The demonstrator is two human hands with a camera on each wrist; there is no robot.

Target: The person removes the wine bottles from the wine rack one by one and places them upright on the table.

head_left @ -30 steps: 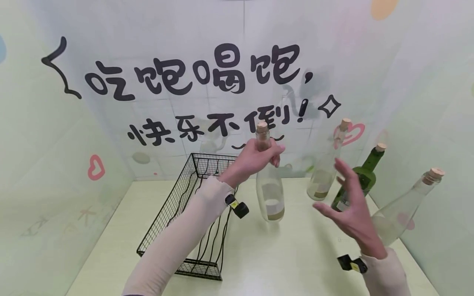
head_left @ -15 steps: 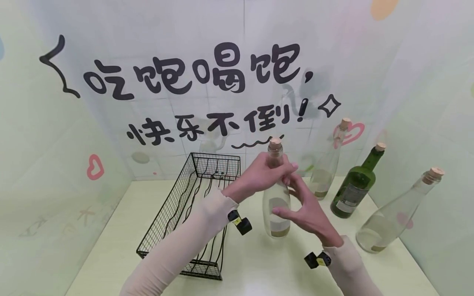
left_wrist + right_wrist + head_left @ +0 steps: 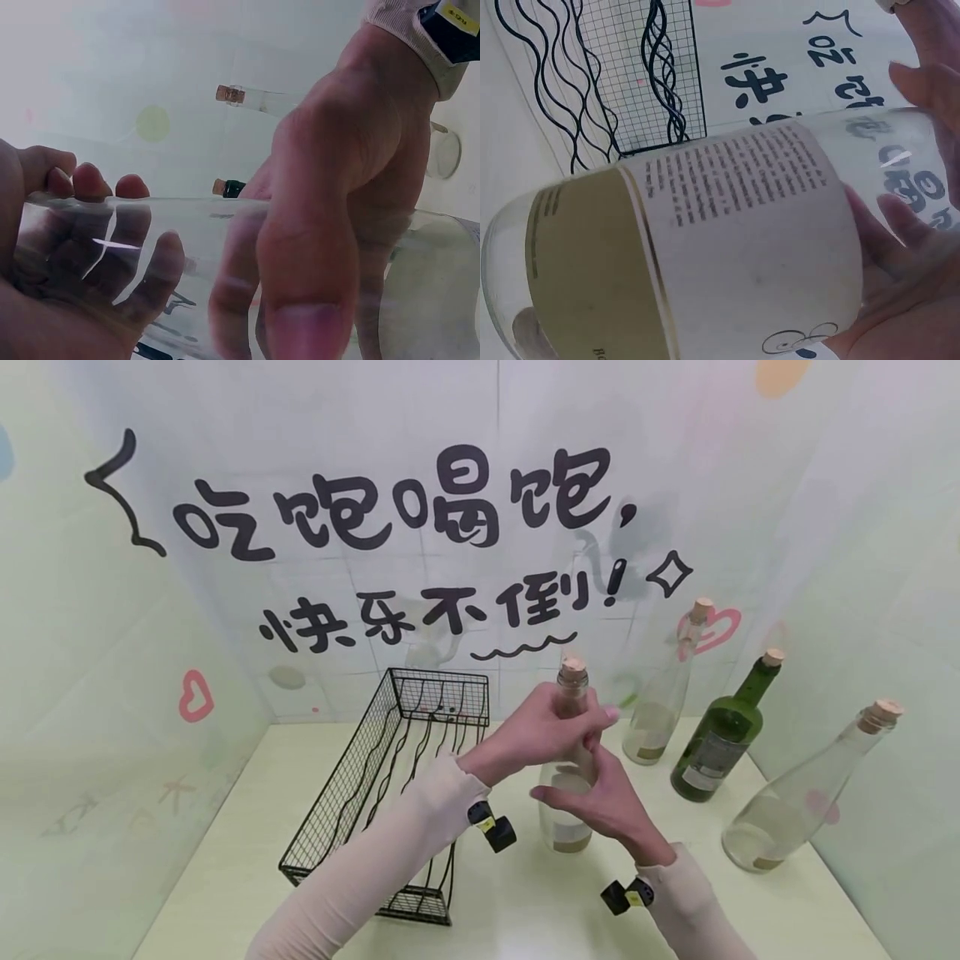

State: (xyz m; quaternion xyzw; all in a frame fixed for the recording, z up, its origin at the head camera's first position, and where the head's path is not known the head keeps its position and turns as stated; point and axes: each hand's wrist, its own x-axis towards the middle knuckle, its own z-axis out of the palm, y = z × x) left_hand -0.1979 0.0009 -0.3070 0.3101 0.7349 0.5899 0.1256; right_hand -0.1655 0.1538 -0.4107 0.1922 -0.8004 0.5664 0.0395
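Observation:
A clear glass bottle (image 3: 567,833) with a cork (image 3: 573,670) in its mouth stands nearly upright in the middle of the head view. The left hand (image 3: 549,725) grips its neck just below the cork. Lower down, the right hand (image 3: 606,797) holds the bottle's upper body, its thumb in front and fingers round behind. In the left wrist view, the right thumb (image 3: 307,285) lies across the glass while the left fingers (image 3: 90,184) curl round the neck. A white and tan label (image 3: 750,232) fills much of the right wrist view.
A black wire rack (image 3: 358,760) with wavy bars lies left of the bottle. To the right stand a green corked bottle (image 3: 716,747) and two clear corked bottles, one at the back (image 3: 654,720) and one nearer (image 3: 780,810). Printed walls enclose the table (image 3: 217,860).
The left hand has brought the bottle rightward and lower, toward me. The right hand, earlier apart near the green bottle, has moved left and taken hold of the bottle's body.

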